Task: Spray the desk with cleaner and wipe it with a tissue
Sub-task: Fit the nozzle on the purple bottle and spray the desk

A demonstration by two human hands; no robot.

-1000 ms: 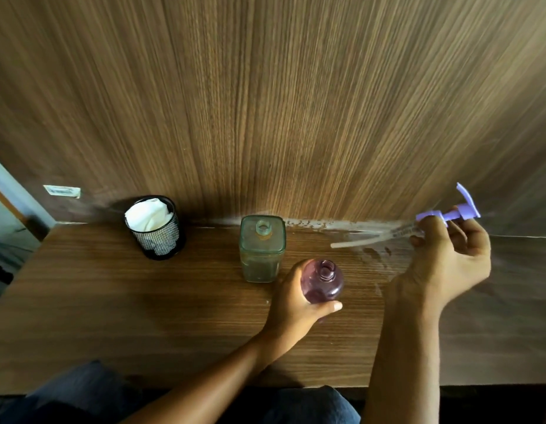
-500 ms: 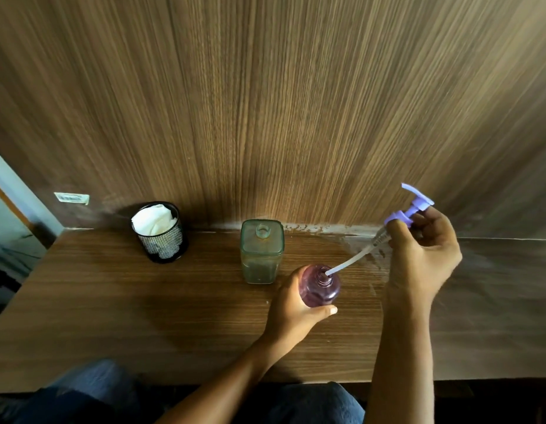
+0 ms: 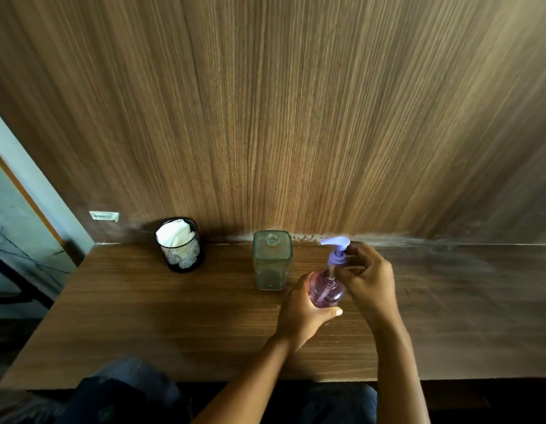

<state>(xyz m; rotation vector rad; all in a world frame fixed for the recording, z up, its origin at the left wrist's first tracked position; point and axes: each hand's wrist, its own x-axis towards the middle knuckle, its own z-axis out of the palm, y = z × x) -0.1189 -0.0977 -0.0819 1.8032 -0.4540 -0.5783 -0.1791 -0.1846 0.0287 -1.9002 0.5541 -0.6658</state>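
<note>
So the left hand wraps the round translucent purple plastic bottle near the back edge of the wooden surface (steadying it, I'd guess) while the right hand pinches the lilac pump head over its neck.

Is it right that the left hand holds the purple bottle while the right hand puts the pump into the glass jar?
No. The head view shows the right hand putting the pump into the purple bottle in the left hand, not the glass jar.
</note>
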